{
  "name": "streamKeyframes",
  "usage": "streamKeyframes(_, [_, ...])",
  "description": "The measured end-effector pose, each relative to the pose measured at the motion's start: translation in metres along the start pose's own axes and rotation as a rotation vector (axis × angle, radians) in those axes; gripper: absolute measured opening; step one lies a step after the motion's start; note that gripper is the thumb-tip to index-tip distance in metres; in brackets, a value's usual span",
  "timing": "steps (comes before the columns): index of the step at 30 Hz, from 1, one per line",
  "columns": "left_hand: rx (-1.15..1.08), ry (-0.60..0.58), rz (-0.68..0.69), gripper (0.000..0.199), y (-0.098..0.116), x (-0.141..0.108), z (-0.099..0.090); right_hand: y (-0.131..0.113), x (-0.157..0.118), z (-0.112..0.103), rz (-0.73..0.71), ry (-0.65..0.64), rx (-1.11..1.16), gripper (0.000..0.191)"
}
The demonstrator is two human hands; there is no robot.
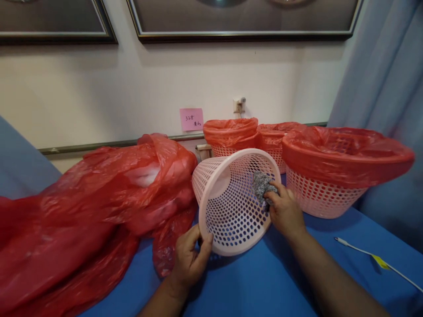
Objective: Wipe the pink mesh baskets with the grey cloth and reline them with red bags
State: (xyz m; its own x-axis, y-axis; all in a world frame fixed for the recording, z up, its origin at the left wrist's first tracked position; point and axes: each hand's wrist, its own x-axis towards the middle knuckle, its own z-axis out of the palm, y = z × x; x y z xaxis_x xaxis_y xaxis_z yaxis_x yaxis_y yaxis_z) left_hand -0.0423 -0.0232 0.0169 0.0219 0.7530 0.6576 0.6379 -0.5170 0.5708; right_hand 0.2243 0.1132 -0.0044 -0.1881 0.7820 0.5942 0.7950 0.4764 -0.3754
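A pale pink perforated basket point(209, 193) lies tilted on its side, its open mouth facing me. My left hand point(192, 255) grips the lower left of its rim, thumb in front. In my right hand point(286, 209) is a crumpled grey cloth point(262, 187), pinched between the fingers just inside the mouth, near the right side of the rim. Whether the cloth touches the basket wall cannot be made out.
Red plastic bags point(132, 189) heap up on the left of the blue table point(251, 286). Bag-lined baskets stand behind and at the right point(325, 193). A white cable point(361, 251) with a yellow tag lies at the right.
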Motion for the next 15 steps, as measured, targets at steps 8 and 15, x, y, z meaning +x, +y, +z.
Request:
streamKeyframes(8, [-0.017,0.009,0.007,0.022,0.001,0.002,-0.005,-0.011,-0.016,0.022,-0.066,-0.318,0.211,0.037])
streamKeyframes(15, [-0.011,-0.088,0.024,0.028,0.005,0.002,-0.001,-0.009,0.034,-0.011,0.013,0.345,0.195,0.028])
